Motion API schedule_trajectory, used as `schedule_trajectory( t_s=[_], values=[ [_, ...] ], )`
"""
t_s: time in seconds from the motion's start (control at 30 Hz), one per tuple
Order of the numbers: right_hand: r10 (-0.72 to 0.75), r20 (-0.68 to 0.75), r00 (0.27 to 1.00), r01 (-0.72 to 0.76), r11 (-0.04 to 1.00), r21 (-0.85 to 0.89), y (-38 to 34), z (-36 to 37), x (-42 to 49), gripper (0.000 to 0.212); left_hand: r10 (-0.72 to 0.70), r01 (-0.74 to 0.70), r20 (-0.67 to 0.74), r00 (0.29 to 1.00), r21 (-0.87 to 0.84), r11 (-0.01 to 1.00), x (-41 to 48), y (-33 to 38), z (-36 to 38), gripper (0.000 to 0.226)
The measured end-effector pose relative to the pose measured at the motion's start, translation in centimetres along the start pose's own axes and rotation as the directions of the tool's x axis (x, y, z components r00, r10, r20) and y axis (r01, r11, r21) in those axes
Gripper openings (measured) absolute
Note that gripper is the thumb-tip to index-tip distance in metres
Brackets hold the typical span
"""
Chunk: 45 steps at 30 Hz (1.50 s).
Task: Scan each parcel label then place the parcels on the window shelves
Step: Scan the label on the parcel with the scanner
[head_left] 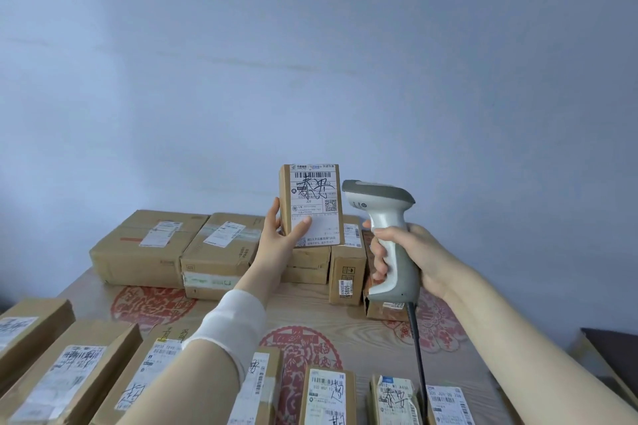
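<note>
- I see the small parcel (310,205) held upright just above the middle of the frame, its label (315,204) turned toward me, with a barcode along the top and handwriting scrawled over the print.
- My left hand (280,237) grasps that parcel from its lower left: the thumb lies across the bottom of the label and the fingers wrap behind the left edge.
- A white band (232,324) wraps the left forearm below the wrist.
- My right hand (407,257), right of centre, is clenched around the grip of the scanner (386,235); the scanner's head sits just beside the parcel's right edge, at the height of the label's middle, and points left at it.
- A dark cable (418,352) drops from the bottom of the scanner's handle toward the lower edge of the frame.
- Behind the held parcel, a row of larger cardboard boxes (179,248) stands at the far side of the table (348,321), against a plain pale wall (310,45).
- The table is light wood-grain with red round paper-cut patterns on it.
- Along the bottom of the frame lies a near row of labelled parcels (326,397), label sides up, several marked with handwriting; my left arm crosses over some of them.
- A dark object (612,343) sits at the lower right edge; I cannot tell what it is.
</note>
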State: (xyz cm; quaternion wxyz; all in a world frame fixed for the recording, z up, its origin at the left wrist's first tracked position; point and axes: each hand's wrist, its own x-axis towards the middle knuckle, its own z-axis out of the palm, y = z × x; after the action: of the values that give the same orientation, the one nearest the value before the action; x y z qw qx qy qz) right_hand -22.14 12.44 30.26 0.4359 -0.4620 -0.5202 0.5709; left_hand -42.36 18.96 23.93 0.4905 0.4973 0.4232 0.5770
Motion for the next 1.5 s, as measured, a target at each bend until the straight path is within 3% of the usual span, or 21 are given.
schedule_trajectory(
  t_s=[0.1, 0.2, 0.3, 0.6, 0.73, 1.13, 1.5],
  values=[
    [-0.059, -0.082, 0.995, 0.039, 0.974, -0.224, -0.5, 0.7, 0.0, 0.014, 0.016, -0.016, 0.003, 1.000, 0.020, 1.000, 0.0, 0.1, -0.2, 0.080],
    [-0.097, -0.144, 0.985, 0.056, 0.962, -0.268, -1.2, 1.3, -0.1, 0.021, 0.042, -0.042, 0.001, 0.999, 0.037, 0.998, 0.0, 0.6, 0.0, 0.080],
    [-0.126, -0.178, 0.976, 0.081, 0.967, -0.243, -2.4, 1.7, -0.3, 0.030, 0.062, -0.062, 0.005, 0.998, 0.036, 0.997, 0.1, 1.3, 0.2, 0.080],
    [-0.117, -0.144, 0.983, 0.086, 0.975, -0.204, -5.3, 2.0, -0.6, 0.022, 0.074, -0.076, 0.031, 0.997, 0.063, 0.995, 0.1, 2.0, 0.7, 0.082],
    [-0.087, -0.123, 0.989, 0.060, 0.977, -0.206, -6.0, 2.0, -0.9, 0.028, 0.075, -0.077, 0.029, 0.997, 0.073, 0.994, 0.2, 2.0, 0.8, 0.083],
    [-0.040, -0.117, 0.992, 0.018, 0.982, -0.188, -6.5, 2.0, -1.1, 0.012, 0.090, -0.091, 0.018, 0.996, 0.048, 0.995, 0.3, 2.2, 0.9, 0.080],
    [-0.031, -0.062, 0.998, 0.014, 0.965, -0.260, -6.3, 2.3, -0.8, 0.031, 0.050, -0.049, -0.020, 0.999, 0.012, 0.999, 0.6, 1.4, -0.7, 0.085]
  ],
)
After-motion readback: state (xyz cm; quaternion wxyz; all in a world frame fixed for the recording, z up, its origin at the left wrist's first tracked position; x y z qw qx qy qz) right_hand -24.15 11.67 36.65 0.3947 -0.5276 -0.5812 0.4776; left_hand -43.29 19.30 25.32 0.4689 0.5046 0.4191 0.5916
